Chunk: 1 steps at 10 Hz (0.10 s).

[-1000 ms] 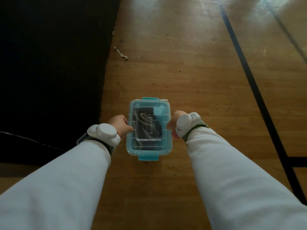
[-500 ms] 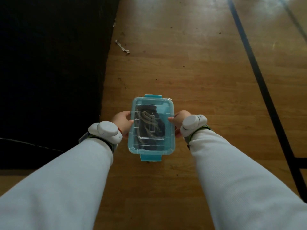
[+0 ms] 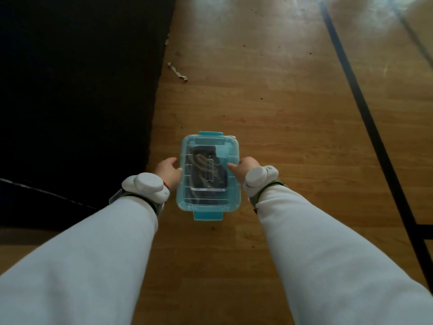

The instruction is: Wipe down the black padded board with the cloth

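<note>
Left hand (image 3: 167,171) and right hand (image 3: 243,168) grip the lidded blue box (image 3: 208,174); prep step, I'd say: next unclip it, presumably for the cloth, black padded board (image 3: 77,90) at ten o'clock.

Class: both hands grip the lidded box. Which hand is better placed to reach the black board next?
Left, probably: the left hand grips the box on the side beside the black padded board; the right hand holds the far side.

Sports hall: wood floor (image 3: 281,113), black court lines (image 3: 365,109).
</note>
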### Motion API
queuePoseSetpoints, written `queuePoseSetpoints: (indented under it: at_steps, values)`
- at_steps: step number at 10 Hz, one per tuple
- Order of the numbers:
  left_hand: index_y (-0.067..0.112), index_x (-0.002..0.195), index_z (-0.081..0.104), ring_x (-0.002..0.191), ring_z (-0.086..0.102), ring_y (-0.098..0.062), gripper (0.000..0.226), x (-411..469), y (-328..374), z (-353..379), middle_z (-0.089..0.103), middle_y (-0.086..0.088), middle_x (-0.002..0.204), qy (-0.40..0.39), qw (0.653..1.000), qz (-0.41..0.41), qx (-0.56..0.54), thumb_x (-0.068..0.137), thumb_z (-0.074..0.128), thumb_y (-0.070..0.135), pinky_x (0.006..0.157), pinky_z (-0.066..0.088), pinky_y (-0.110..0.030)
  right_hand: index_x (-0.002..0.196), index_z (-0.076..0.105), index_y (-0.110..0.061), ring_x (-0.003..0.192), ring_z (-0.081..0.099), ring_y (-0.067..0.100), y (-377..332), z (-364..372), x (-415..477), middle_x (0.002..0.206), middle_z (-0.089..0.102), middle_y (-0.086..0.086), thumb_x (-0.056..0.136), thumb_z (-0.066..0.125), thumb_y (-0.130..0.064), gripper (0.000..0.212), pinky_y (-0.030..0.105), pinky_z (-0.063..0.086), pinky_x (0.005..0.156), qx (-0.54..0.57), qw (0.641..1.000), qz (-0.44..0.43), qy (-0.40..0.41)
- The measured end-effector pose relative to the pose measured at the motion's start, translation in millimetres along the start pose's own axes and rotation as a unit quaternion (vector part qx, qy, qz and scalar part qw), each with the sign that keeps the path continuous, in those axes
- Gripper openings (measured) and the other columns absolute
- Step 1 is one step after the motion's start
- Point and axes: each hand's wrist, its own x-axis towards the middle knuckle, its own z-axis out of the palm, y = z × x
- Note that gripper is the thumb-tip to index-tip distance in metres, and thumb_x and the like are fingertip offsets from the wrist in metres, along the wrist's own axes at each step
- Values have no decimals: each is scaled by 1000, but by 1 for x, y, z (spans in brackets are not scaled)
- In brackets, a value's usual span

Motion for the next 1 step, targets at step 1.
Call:
queuePoseSetpoints:
  at_steps: [1]
  values:
    - [13, 146, 28, 133, 36, -30, 51, 0, 6, -8, 34, -12, 148, 41, 998, -1, -47, 97, 45, 16, 105, 33, -41, 112, 51, -10, 87, 54, 20, -5, -5, -2, 105, 57, 7, 90, 57, -26, 28, 31, 46, 75, 19, 996, 18, 81]
